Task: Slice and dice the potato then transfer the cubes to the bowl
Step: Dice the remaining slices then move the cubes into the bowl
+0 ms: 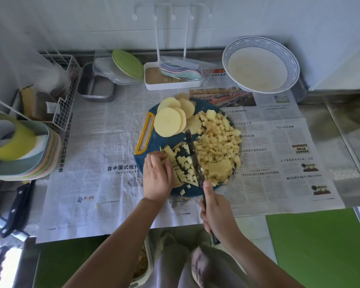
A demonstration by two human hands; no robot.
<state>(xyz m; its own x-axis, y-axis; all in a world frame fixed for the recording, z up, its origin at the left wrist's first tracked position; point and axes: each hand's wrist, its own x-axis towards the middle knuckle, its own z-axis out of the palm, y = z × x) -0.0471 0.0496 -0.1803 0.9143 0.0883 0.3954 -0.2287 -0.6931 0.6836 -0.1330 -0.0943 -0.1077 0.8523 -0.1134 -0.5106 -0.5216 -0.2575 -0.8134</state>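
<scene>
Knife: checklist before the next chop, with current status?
1. Right grip holds the knife by its handle: ok.
2. Left grip holds down the potato strips, left of the blade and apart from it: ok.
3. Blade over the cutting board: ok.
4. Cube pile lies right of the blade: ok.
5. Round slices all diced: not ok, several whole.
6. Board steady on the newspaper: cannot tell.

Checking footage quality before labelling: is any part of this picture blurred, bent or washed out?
Head view: wide-angle distortion bows straight lines; centre is sharp, the left hand on potato strips and the right hand gripping the knife; borders smear; lighting soft, glare lower left.
</scene>
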